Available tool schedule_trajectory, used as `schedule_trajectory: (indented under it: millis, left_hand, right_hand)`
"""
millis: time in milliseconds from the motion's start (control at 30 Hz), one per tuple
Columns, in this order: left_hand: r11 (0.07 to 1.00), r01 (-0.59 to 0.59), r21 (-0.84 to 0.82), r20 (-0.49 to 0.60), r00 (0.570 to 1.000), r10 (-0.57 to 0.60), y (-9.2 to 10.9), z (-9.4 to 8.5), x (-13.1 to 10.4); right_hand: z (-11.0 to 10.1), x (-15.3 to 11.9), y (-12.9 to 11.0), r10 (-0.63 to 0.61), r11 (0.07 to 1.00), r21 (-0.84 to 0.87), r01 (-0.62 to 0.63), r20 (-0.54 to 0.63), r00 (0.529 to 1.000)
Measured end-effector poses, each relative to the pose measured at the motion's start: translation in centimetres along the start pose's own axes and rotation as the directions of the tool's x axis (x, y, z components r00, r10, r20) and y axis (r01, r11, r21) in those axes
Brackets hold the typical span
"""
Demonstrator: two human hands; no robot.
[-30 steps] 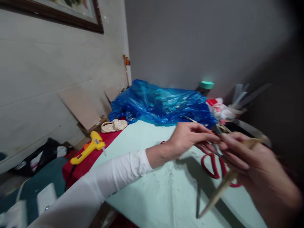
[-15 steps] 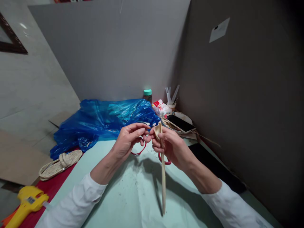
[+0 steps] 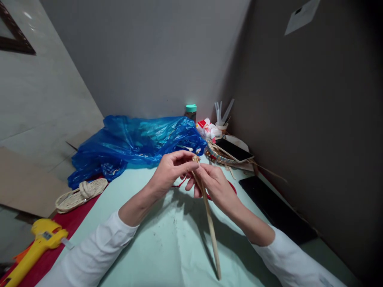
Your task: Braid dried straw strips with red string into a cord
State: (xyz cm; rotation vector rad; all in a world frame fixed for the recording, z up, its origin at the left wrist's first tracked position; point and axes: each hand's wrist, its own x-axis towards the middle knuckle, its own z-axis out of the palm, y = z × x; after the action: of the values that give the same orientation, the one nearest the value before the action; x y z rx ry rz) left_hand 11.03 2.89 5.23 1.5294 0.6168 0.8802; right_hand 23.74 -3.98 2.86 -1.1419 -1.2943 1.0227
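Above the pale green sheet (image 3: 155, 239), a long tan strip (image 3: 212, 231) hangs down from between my fingers, its lower end near the sheet. My right hand (image 3: 217, 185) is closed round the strip's upper part. My left hand (image 3: 172, 171) pinches the strip's top end between thumb and forefinger, close against my right fingertips. Behind my right hand a red ring-shaped thing (image 3: 232, 187) shows in part. A thin red cord (image 3: 179, 184) lies below my left hand, partly hidden by it.
Blue plastic (image 3: 134, 139) lies at the back left, a coiled cord (image 3: 80, 195) and yellow glue gun (image 3: 44, 243) at the left. A phone (image 3: 235, 150) rests on a round tray (image 3: 217, 155) at the back right, near a black flat object (image 3: 275, 209).
My left hand has moved right and now grips the strip's top end. The strip leans more, its lower end further right. The whole view has shifted slightly.
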Motion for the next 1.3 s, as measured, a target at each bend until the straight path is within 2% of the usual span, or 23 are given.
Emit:
schedule_trajectory:
  millis: [100,167,300,367,533,667,733,800,933,1033,1133,1300]
  left_hand:
    - [1.000,0.011,-0.002,-0.015,1.000,-0.011,-0.4,0.0,0.2]
    - [0.997,0.047,-0.061,-0.041,0.998,-0.050,-0.9,-0.1,0.4]
    - [0.948,0.199,-0.247,0.066,0.980,-0.188,-1.9,-1.2,1.0]
    - [0.923,0.226,-0.310,0.073,0.974,-0.214,-2.0,-1.9,1.4]
    - [0.915,0.177,-0.363,-0.031,0.979,-0.202,-1.7,-2.9,2.1]
    - [0.888,0.145,-0.436,-0.004,0.987,-0.163,-2.1,-2.6,2.2]
    - [0.867,0.120,-0.485,-0.010,0.990,-0.142,-2.4,-2.3,2.1]
    - [0.865,0.115,-0.488,-0.022,0.989,-0.143,-2.7,-1.9,1.9]
    - [0.917,0.149,-0.370,-0.015,0.986,-0.166,-2.9,-1.1,1.2]
    - [0.940,0.139,-0.312,-0.011,0.989,-0.150,-2.8,-0.8,1.0]
    - [0.952,0.123,-0.279,-0.050,0.989,-0.143,-2.6,-0.7,1.1]
    - [0.928,0.176,-0.329,-0.040,0.979,-0.200,-2.3,-1.0,1.4]
  right_hand:
    - [0.3,0.0,0.9,-0.019,0.998,-0.052,0.019,0.018,1.000]
    - [0.4,0.1,1.3,-0.021,0.999,-0.036,0.023,0.043,0.999]
    - [0.8,0.3,1.7,0.015,0.996,0.086,-0.026,0.121,0.992]
    - [1.0,0.3,1.9,0.046,0.991,0.121,-0.060,0.120,0.992]
    - [1.4,0.2,2.1,0.126,0.975,0.183,-0.125,0.004,0.992]
    - [1.6,-0.1,2.2,0.172,0.900,0.393,-0.187,0.075,0.982]
    - [1.8,-0.3,2.2,0.183,0.881,0.432,-0.192,0.064,0.981]
    - [1.9,-0.3,2.3,0.197,0.887,0.426,-0.180,0.004,0.980]
    - [1.9,-0.1,2.8,0.184,0.928,0.345,-0.138,-0.104,0.977]
    - [1.6,0.1,3.1,0.076,0.976,0.214,-0.035,-0.185,0.980]
    - [1.1,0.3,3.1,-0.026,0.997,0.068,0.046,-0.276,0.961]
    - [0.7,0.4,2.7,-0.014,0.997,0.070,0.038,-0.303,0.953]
